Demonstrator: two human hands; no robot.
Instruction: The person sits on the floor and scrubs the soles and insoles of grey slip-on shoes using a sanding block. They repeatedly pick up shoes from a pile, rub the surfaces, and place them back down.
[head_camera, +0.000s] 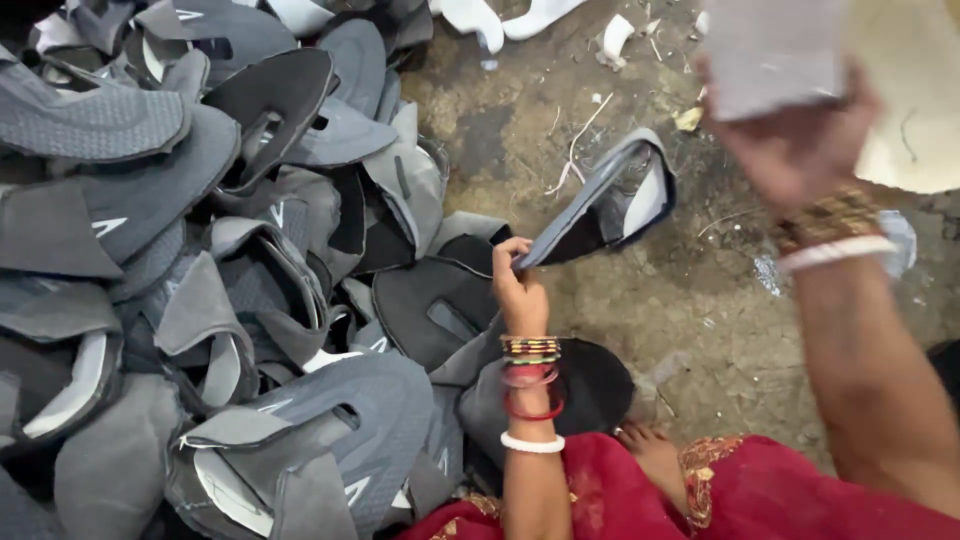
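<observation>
Up off the floor, the grey fabric shoe upper with a white lining (605, 200) runs its long axis from lower left to upper right, its open end pointing up and right. The left hand (517, 290) pinches its lower tip, so the upper lies above and right of that grip. Left of the grip sits the heap of grey shoe uppers (200, 280). The right hand (800, 140), far right, is closed on a grey flat piece (770, 50).
</observation>
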